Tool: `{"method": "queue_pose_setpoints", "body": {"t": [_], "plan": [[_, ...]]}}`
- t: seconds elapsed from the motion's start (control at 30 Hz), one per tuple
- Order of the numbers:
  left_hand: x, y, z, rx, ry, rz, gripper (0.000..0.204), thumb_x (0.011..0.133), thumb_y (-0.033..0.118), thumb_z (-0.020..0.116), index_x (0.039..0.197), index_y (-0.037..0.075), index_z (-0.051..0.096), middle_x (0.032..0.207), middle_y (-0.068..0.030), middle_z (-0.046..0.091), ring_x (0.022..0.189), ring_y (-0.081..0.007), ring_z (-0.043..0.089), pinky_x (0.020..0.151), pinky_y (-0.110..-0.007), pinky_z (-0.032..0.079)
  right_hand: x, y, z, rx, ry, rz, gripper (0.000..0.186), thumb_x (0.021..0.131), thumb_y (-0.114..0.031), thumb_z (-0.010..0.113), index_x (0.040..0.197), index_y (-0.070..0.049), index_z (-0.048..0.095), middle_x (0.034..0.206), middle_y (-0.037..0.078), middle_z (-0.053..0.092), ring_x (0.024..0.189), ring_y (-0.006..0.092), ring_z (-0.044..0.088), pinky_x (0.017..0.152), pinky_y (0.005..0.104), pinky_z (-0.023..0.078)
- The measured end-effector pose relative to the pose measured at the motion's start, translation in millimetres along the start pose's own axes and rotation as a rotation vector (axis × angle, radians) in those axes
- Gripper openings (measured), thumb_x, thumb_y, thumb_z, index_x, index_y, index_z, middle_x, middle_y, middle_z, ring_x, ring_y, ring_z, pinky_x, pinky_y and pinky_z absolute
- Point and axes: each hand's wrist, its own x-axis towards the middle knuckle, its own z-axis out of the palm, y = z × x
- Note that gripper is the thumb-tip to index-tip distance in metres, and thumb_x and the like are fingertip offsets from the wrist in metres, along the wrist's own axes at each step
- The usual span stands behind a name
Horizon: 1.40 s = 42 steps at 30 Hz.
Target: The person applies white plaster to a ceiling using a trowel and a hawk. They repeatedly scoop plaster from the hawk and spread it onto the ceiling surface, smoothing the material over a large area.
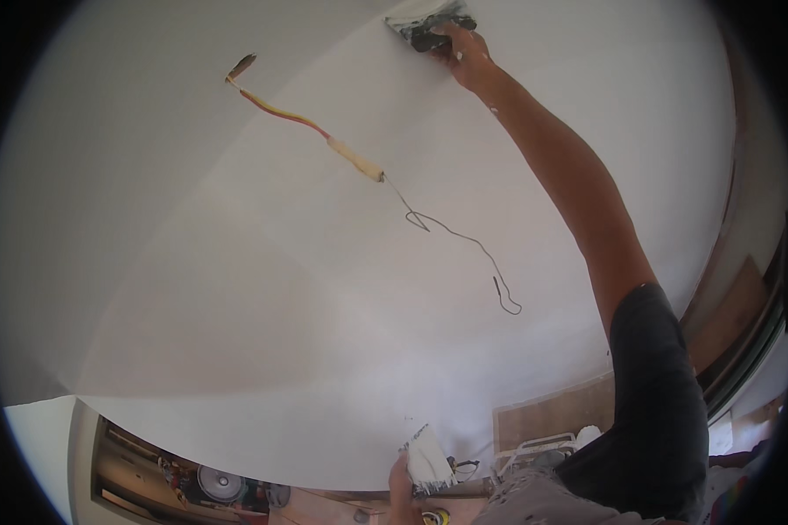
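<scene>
My right arm stretches up across the smooth white surface, and my right hand (466, 59) is closed around the dark handle of a plastering trowel (411, 19). Its flat blade, smeared with white, lies on or very close to the surface. Low in the view, my left hand (400, 479) grips a flat plaster-covered tool (429, 461), a broad blade or small board with white filler on it. Most of its handle is hidden. Between the hands, a red and yellow cable (284, 114) hangs from a slot in the surface, with a pale wrapped section (355, 159) and a thin bent wire (455, 232) below.
At lower left, a round silver object with a central hub (221, 483) sits amid clutter by a brown wooden unit (131, 464). A white tubular frame (534, 446) stands near a brown panel (556, 416). Dark boards (735, 315) lean at the right edge.
</scene>
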Motion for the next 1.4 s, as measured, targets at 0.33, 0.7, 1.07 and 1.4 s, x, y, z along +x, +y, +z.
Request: {"method": "queue_pose_setpoints", "body": {"t": [0.33,0.7,1.07,1.4], "plan": [[-16,18,2,0.08,-0.073,0.067,0.042,0.099,0.026,0.042,0.125,-0.006,0.05,0.117,-0.0173,0.061,0.105,-0.0287,0.061,0.092,-0.04,0.049,13,-26,27,0.028,-0.093,-0.043,0.026,0.083,-0.009,0.064,0.106,0.002,0.057,0.107,0.01,0.061,0.098,0.0212,0.06,0.09,0.0304,0.053],[-27,10,-5,0.011,-0.219,-0.044,0.042,0.101,0.028,0.039,0.125,-0.005,0.049,0.117,-0.0183,0.06,0.105,-0.031,0.061,0.092,-0.043,0.05,-73,-107,79,-0.074,-0.182,0.016,0.012,0.088,-0.007,0.062,0.099,-0.003,0.057,0.101,0.007,0.061,0.093,0.0158,0.059,0.089,0.0271,0.053],[-67,17,7,0.021,-0.465,-0.142,0.045,0.102,0.029,0.033,0.128,-0.005,0.045,0.117,-0.0199,0.059,0.104,-0.0316,0.062,0.088,-0.046,0.053,-203,-195,144,-0.091,-0.228,-0.029,0.01,0.085,-0.009,0.066,0.091,-0.002,0.061,0.096,0.005,0.062,0.084,0.0128,0.057,0.08,0.0245,0.052],[-47,7,10,0.049,-0.755,-0.186,0.045,0.102,0.032,0.037,0.126,-0.004,0.048,0.114,-0.017,0.061,0.099,-0.0269,0.064,0.084,-0.041,0.054,-300,-294,197,-0.205,-0.367,-0.062,0.013,0.089,-0.014,0.065,0.09,-0.004,0.057,0.088,0.008,0.065,0.087,0.0143,0.062,0.072,0.0216,0.053]]}}
